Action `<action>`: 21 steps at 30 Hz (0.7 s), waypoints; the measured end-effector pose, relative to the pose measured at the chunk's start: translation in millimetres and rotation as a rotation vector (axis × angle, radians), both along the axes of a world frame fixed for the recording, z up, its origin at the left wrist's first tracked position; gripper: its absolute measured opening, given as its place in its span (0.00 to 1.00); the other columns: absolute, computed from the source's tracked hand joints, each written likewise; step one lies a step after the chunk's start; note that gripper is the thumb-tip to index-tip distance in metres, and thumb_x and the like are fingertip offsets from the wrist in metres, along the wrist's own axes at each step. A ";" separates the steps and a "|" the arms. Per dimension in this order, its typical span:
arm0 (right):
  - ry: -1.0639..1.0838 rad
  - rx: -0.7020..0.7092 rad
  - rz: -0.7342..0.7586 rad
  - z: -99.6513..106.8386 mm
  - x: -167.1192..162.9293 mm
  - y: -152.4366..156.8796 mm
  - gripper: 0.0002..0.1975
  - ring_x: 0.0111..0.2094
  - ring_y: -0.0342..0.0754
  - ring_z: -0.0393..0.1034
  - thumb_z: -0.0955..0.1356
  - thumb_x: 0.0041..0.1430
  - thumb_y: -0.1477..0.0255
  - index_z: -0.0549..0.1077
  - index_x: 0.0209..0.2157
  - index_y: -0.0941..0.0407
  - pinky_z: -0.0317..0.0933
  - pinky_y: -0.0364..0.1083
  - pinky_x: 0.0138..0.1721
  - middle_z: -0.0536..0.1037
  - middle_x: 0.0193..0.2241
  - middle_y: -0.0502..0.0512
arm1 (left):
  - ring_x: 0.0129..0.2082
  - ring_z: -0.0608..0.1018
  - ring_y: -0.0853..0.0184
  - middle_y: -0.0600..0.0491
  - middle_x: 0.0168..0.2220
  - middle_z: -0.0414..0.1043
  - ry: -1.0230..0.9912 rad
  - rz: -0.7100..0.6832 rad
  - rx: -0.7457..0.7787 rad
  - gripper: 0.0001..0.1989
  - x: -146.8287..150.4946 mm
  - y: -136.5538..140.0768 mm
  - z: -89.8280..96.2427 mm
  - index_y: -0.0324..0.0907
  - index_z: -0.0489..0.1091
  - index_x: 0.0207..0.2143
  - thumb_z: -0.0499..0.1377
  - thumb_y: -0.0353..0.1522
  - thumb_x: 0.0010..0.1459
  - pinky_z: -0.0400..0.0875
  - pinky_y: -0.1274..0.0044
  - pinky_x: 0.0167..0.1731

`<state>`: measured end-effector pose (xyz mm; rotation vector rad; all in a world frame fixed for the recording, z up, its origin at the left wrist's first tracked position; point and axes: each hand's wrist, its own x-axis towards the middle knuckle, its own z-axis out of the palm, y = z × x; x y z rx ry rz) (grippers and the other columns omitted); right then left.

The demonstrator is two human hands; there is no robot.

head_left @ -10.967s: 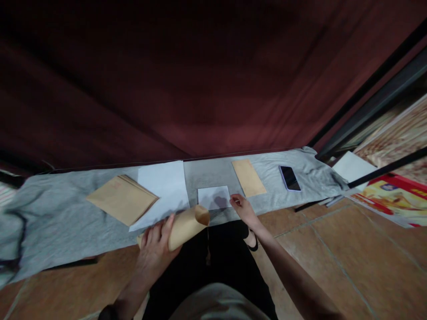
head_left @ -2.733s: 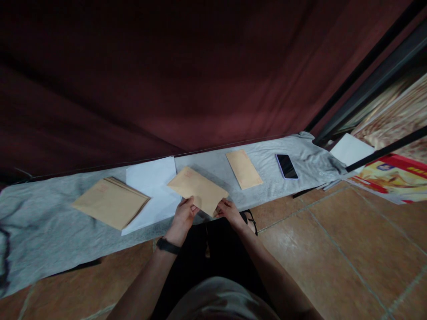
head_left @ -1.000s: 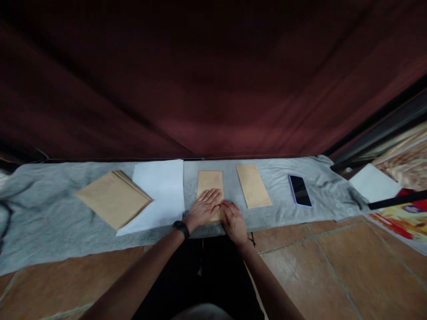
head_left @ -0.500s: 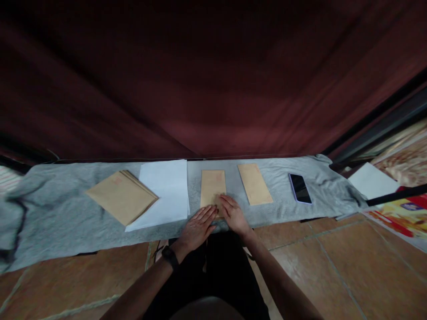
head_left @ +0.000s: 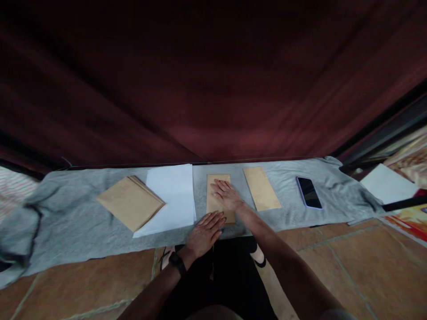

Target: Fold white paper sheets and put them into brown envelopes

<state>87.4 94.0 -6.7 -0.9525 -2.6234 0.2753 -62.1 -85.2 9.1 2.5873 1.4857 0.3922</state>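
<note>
A brown paper envelope (head_left: 213,202) lies flat on the grey cloth, its long side pointing away from me. My right hand (head_left: 226,194) rests palm down across its upper half, fingers stretched out. At its near left corner my left hand (head_left: 204,234) lies flat with the fingers extended, touching the near edge. The two hands cover part of the envelope. To the right of it lies a second brown envelope (head_left: 262,189), slightly turned and untouched. Left of my hands is a stack of white paper sheets (head_left: 178,200), partly covered by a pile of brown envelopes (head_left: 131,202).
A smartphone in a purple case (head_left: 309,192) lies at the right on the grey cloth (head_left: 73,222). Behind the narrow covered surface hangs a dark red curtain (head_left: 213,111). A white sheet or board (head_left: 387,184) is at the far right. Below is a tiled floor (head_left: 100,284).
My right hand has slid up and left from the envelope's near end to its upper half. The left hand stays near the lower edge. The whole view has shifted slightly.
</note>
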 end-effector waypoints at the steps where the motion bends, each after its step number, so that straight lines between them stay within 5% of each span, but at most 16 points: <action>1: -0.002 0.000 -0.038 0.1 -1.6 6.3 0.24 0.69 0.51 0.52 0.60 0.72 0.65 0.62 0.66 0.52 0.45 0.58 0.70 0.58 0.69 0.55 | 0.70 0.59 0.65 0.54 0.70 0.55 0.003 0.000 0.001 0.25 -0.2 0.2 -0.4 0.50 0.56 0.68 0.48 0.38 0.71 0.56 0.66 0.68; 8: 0.041 -0.003 -0.194 -1.0 -5.0 8.5 0.25 0.70 0.53 0.51 0.58 0.73 0.63 0.61 0.67 0.54 0.44 0.61 0.70 0.59 0.68 0.59 | 0.69 0.60 0.65 0.54 0.69 0.57 -0.036 0.019 -0.003 0.24 -0.1 -0.1 2.8 0.50 0.58 0.67 0.49 0.36 0.70 0.57 0.65 0.68; 21: 0.073 -0.099 0.059 16.2 78.0 -106.4 0.24 0.67 0.48 0.59 0.61 0.72 0.66 0.60 0.67 0.49 0.52 0.57 0.68 0.63 0.67 0.54 | 0.65 0.66 0.66 0.52 0.64 0.66 -0.200 0.056 -0.025 0.21 -0.5 3.2 2.6 0.47 0.64 0.63 0.50 0.33 0.69 0.62 0.65 0.66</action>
